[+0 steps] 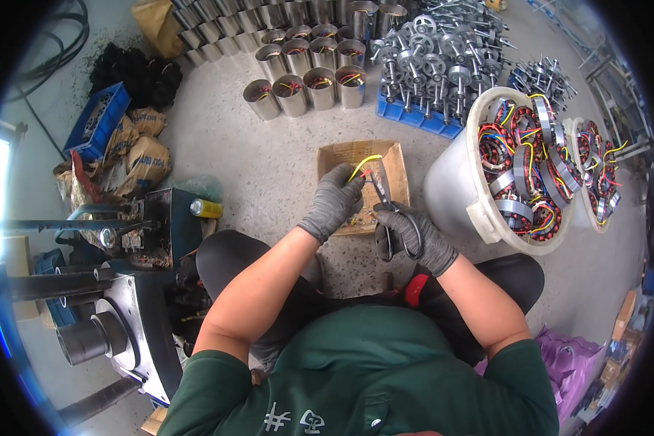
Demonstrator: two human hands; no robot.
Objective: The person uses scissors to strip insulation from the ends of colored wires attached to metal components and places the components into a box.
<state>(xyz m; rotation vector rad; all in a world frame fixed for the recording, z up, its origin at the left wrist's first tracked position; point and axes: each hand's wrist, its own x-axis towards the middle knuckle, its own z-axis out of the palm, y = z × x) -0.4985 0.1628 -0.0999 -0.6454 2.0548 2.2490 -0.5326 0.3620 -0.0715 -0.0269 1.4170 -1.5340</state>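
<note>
My left hand, in a grey glove, is closed round a small bunch of wires. A yellow wire sticks out above its fingers, with a bit of red beside it. My right hand, gloved alike, grips scissors by their dark looped handles. The blades point up and left, close to the wires at my left fingertips. Both hands are over the near part of an open cardboard box on the floor. My left hand hides part of the box's inside.
On my right stands a large pale bin of wound stators, with another bin behind. Metal cylinders with wires inside stand in rows ahead. Rotor shafts fill a blue crate. Left are machinery and a yellow can.
</note>
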